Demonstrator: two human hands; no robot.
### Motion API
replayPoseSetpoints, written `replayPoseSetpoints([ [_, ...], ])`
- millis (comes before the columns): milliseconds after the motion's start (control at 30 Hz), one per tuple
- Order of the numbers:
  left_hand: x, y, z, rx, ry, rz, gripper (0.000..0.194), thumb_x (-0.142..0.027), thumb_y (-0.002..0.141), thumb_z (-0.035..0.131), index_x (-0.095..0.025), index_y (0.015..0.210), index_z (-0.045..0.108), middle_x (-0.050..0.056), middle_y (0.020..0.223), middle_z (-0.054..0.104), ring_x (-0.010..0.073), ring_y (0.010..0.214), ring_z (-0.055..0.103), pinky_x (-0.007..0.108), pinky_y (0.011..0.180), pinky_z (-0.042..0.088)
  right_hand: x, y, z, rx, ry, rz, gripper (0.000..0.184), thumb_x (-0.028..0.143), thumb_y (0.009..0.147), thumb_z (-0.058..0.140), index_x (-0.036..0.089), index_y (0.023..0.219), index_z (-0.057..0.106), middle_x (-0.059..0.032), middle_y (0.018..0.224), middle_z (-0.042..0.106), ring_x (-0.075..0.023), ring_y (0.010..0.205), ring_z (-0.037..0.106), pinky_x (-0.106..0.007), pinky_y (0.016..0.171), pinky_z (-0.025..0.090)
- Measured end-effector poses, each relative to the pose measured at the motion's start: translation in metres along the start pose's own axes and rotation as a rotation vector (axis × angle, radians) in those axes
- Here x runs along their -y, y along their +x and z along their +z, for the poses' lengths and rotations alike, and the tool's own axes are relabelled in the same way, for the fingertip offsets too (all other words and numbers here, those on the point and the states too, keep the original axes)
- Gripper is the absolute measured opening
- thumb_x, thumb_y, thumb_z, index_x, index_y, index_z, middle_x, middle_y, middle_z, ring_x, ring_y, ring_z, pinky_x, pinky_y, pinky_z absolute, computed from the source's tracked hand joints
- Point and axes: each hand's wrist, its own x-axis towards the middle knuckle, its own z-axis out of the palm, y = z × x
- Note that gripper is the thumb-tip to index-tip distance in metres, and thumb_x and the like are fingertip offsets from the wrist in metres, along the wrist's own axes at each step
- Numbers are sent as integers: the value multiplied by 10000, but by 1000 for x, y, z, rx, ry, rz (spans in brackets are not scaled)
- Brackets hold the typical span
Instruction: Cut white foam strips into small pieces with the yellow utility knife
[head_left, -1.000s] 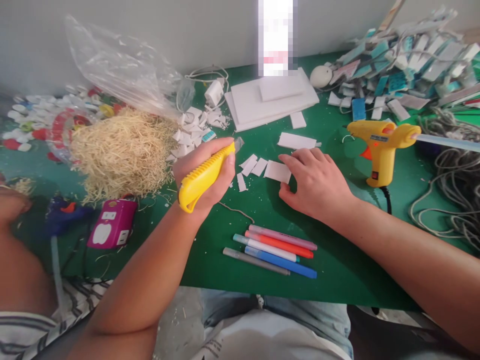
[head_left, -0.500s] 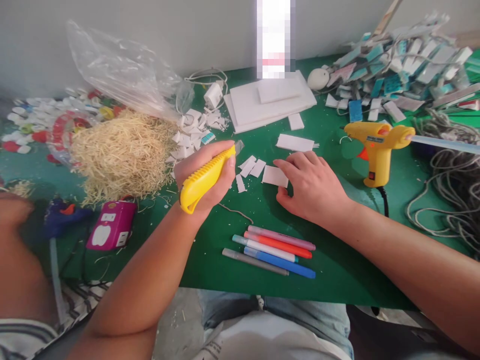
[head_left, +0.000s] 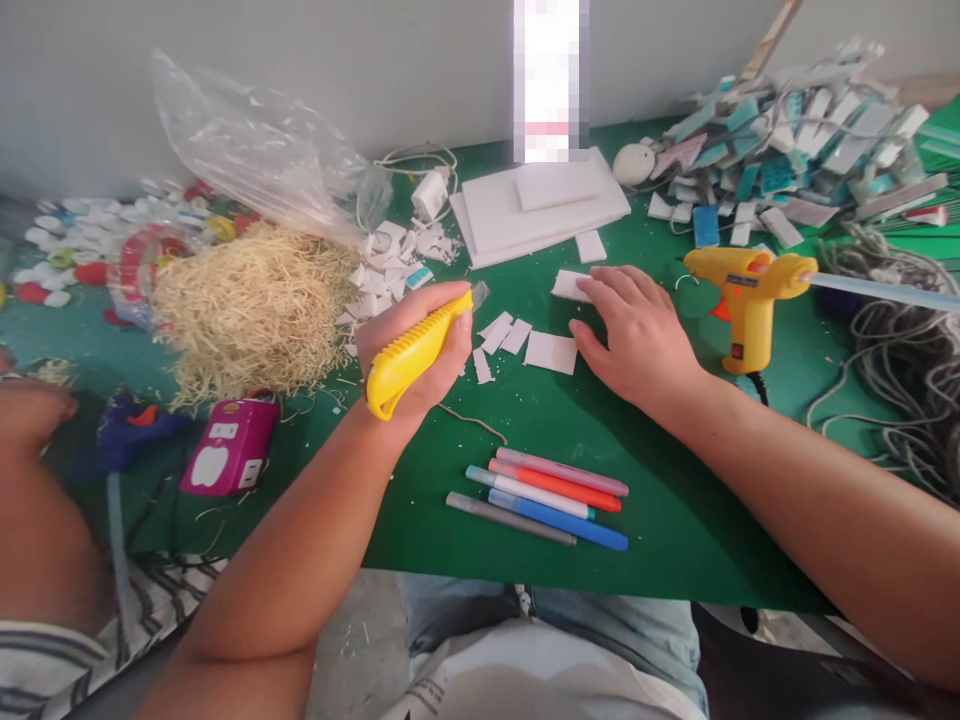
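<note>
A yellow utility knife (head_left: pixel 416 352) is gripped in my left hand (head_left: pixel 444 372), its tip pointing up and away over the table. My right hand (head_left: pixel 637 325) has its fingers stretched out, with the fingertips over the right end of a white foam-board strip (head_left: pixel 570 284). Whether they press on it I cannot tell. A white rectangular piece (head_left: pixel 550 352) lies just left of my right thumb. Several small white cut pieces (head_left: pixel 516 337) lie on the green table (head_left: pixel 450 540) between my hands.
Markers (head_left: pixel 559 478) lie in front of me. A yellow glue gun (head_left: pixel 750 300) stands right, beside tangled cord (head_left: pixel 885 340). White boards (head_left: pixel 540 220) lie behind, straw (head_left: pixel 255 310) and a pink power adapter (head_left: pixel 230 447) left. Another person's hand (head_left: pixel 34 415) is at far left.
My right hand has moved away from the white rectangle, forward and slightly right, onto the foam-board strip. My left hand still holds the knife in nearly the same place.
</note>
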Motion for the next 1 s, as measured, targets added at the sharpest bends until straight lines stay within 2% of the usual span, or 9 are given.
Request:
replayPoseSetpoints([
  [133, 0, 0, 1, -3, -42, 29, 175, -370, 966, 605, -296, 1075, 720, -15, 984, 812, 172, 787, 785, 344, 756, 677, -2, -1, 4, -30, 40, -44, 421, 316, 962, 493, 127, 1302, 653, -195, 1330, 674, -354, 1266, 577, -571, 1068, 460],
  [267, 3, -1, 3, -5, -81, 18, 203, -415, 976, 610, -288, 1080, 730, -4, 1000, 813, 182, 782, 786, 346, 765, 676, -2, -1, 2, -80, 98, -140, 382, 342, 954, 519, 163, 1234, 708, -163, 1226, 722, -336, 1180, 626, -530, 1012, 507],
  [367, 5, -2, 4, -9, -98, -4, 230, -442, 982, 609, -282, 1086, 736, 4, 1021, 812, 189, 783, 786, 350, 779, 675, 2, -3, -2, -53, 150, -187, 392, 348, 956, 517, 142, 1212, 731, -151, 1132, 740, -271, 983, 684, -402, 817, 563],
  [500, 5, -3, 5, -19, -103, 17, 217, -411, 979, 618, -266, 1090, 736, 5, 996, 812, 178, 784, 784, 325, 781, 672, 5, -4, -4, -26, 130, -120, 437, 222, 963, 449, 165, 1324, 689, -101, 1019, 747, -199, 761, 666, -313, 580, 490],
  [567, 5, -3, 4, -21, -105, 24, 205, -376, 975, 625, -251, 1093, 737, 11, 993, 812, 178, 801, 787, 319, 796, 670, 4, -3, -4, -36, 106, -111, 468, 174, 955, 435, 177, 1365, 659, -88, 958, 752, -218, 792, 669, -329, 607, 502],
  [700, 4, -3, 4, 15, -85, 16, 200, -347, 976, 623, -239, 1101, 737, 29, 1029, 811, 187, 846, 790, 330, 853, 665, 5, -1, -7, -145, 111, -163, 413, 172, 953, 430, 216, 1258, 706, -83, 979, 784, -293, 1140, 659, -452, 911, 536],
  [833, 3, -4, 4, 36, -73, 30, 217, -350, 990, 610, -220, 1115, 732, 38, 1024, 810, 192, 884, 794, 308, 865, 661, 10, -5, -9, -99, 214, -85, 606, 194, 931, 435, 163, 1537, 459, -122, 1301, 731, -259, 979, 725, -403, 710, 591],
  [967, 3, -4, 4, 17, -48, 69, 219, -330, 981, 614, -195, 1106, 732, 48, 1023, 810, 190, 888, 792, 282, 852, 652, 10, -5, -6, -119, 131, -246, 363, 251, 951, 481, 183, 1207, 729, -113, 1282, 747, -327, 1243, 654, -504, 987, 559],
  [1000, 3, -3, 4, 10, -48, 72, 220, -324, 978, 612, -188, 1102, 733, 50, 1023, 810, 189, 883, 792, 278, 849, 651, 9, -5, -6, -101, 118, -259, 336, 268, 956, 499, 182, 1163, 749, -117, 1258, 757, -327, 1227, 665, -505, 994, 559],
])
